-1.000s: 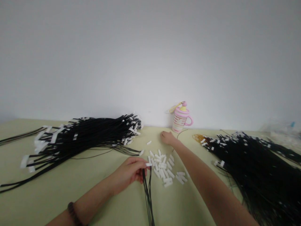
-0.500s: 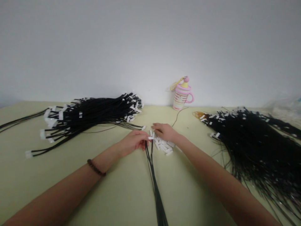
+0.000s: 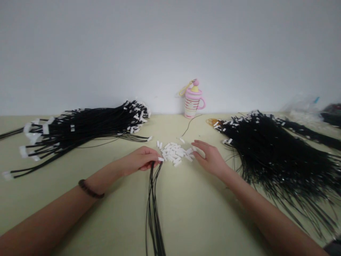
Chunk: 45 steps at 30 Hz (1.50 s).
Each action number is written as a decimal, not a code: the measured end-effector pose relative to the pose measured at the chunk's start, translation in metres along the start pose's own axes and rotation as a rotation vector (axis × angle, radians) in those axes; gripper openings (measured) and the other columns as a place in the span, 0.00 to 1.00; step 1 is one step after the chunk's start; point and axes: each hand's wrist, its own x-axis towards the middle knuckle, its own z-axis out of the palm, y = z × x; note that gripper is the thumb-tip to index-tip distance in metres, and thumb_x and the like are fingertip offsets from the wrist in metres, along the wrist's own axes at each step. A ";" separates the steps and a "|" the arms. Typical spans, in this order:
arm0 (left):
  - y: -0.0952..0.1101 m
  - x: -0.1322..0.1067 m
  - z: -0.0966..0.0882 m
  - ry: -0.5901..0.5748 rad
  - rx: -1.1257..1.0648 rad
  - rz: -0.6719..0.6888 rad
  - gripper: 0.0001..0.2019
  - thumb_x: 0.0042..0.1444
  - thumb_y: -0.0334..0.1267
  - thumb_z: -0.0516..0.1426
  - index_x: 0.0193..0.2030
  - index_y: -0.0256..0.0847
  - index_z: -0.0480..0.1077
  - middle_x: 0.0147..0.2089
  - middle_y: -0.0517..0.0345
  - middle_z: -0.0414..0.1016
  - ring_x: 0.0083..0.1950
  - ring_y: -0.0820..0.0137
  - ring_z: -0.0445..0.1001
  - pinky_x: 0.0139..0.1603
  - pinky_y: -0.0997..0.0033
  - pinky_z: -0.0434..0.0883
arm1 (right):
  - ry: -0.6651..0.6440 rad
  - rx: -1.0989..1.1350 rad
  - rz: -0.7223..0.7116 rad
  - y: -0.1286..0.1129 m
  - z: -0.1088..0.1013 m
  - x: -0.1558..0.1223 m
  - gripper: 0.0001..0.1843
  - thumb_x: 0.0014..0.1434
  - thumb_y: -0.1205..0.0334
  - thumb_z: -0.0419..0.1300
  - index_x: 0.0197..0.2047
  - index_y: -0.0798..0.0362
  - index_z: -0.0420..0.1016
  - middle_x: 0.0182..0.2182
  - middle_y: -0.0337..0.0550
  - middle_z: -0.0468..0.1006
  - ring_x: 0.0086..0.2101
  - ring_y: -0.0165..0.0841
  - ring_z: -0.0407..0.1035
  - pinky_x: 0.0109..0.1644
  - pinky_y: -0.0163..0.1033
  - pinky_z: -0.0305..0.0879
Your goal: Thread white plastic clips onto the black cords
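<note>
My left hand (image 3: 145, 158) is closed on a wire harness; its white connector (image 3: 160, 159) shows at the fingertips. From there the harness's black wires (image 3: 156, 206) hang down toward the bottom edge of the view. Just beyond lies a loose pile of small white connectors (image 3: 173, 152) on the table. At the pile's right side is my right hand (image 3: 209, 156), its fingers apart and curved over the outermost connectors. Whether its fingertips touch them I cannot tell. Nothing shows in its grasp.
A bundle of black wires with white connectors (image 3: 96, 124) lies at the left. On the right is a larger black wire bundle (image 3: 277, 149), with yellow rubber bands (image 3: 211, 122) near its end. A pink-lidded cup (image 3: 192, 103) stands by the wall, and a clear plastic bag (image 3: 303, 110) lies far right.
My right hand has moved away from my left hand, to the right side of the connector pile, and its fingers are opened. My left hand still grips the harness. The view has shifted right.
</note>
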 end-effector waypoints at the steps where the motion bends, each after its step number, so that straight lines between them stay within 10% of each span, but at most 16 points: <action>1: 0.001 -0.001 0.000 -0.016 0.024 -0.010 0.11 0.50 0.41 0.56 0.25 0.35 0.71 0.20 0.63 0.64 0.17 0.80 0.54 0.16 0.80 0.48 | -0.004 -0.013 0.032 0.002 0.001 -0.003 0.24 0.59 0.58 0.50 0.54 0.63 0.66 0.53 0.59 0.67 0.53 0.42 0.62 0.58 0.48 0.57; 9: 0.011 -0.012 0.005 -0.203 0.052 -0.091 0.12 0.50 0.41 0.58 0.25 0.33 0.73 0.22 0.58 0.69 0.18 0.80 0.58 0.17 0.80 0.53 | -0.085 -0.025 0.012 -0.011 0.035 0.006 0.22 0.62 0.61 0.44 0.55 0.62 0.64 0.55 0.59 0.64 0.57 0.43 0.55 0.61 0.53 0.49; 15: -0.003 0.001 0.015 0.036 -0.467 0.013 0.06 0.50 0.36 0.60 0.31 0.33 0.73 0.29 0.57 0.70 0.26 0.78 0.64 0.27 0.81 0.64 | -0.080 0.070 -0.042 -0.007 0.012 -0.016 0.23 0.61 0.66 0.43 0.59 0.62 0.59 0.54 0.53 0.67 0.53 0.35 0.63 0.57 0.40 0.59; 23: 0.025 -0.003 0.004 0.280 -0.588 0.140 0.05 0.53 0.29 0.56 0.32 0.34 0.74 0.32 0.56 0.71 0.27 0.80 0.64 0.29 0.84 0.66 | -0.043 0.104 -0.015 -0.001 0.007 -0.017 0.15 0.59 0.66 0.50 0.46 0.57 0.73 0.40 0.49 0.76 0.40 0.33 0.69 0.45 0.36 0.64; 31: 0.001 -0.001 0.043 0.000 -0.402 -0.011 0.07 0.52 0.35 0.58 0.31 0.32 0.73 0.26 0.55 0.71 0.27 0.75 0.65 0.28 0.76 0.62 | 0.013 0.136 0.050 0.004 0.015 -0.009 0.07 0.54 0.64 0.57 0.29 0.56 0.75 0.25 0.41 0.71 0.27 0.28 0.64 0.32 0.32 0.58; 36: 0.003 -0.009 0.061 -0.159 -0.439 0.049 0.08 0.57 0.34 0.53 0.34 0.35 0.73 0.31 0.55 0.72 0.34 0.72 0.68 0.38 0.71 0.62 | 0.089 0.205 0.085 -0.003 0.007 -0.017 0.07 0.59 0.63 0.52 0.35 0.56 0.70 0.29 0.42 0.74 0.30 0.28 0.66 0.32 0.32 0.60; 45: 0.000 -0.010 0.070 -0.096 -0.533 0.010 0.07 0.54 0.35 0.56 0.30 0.35 0.74 0.26 0.57 0.70 0.30 0.74 0.66 0.32 0.75 0.62 | -0.078 0.804 0.182 -0.040 -0.015 -0.036 0.13 0.49 0.61 0.64 0.38 0.54 0.70 0.24 0.38 0.73 0.23 0.26 0.67 0.26 0.30 0.63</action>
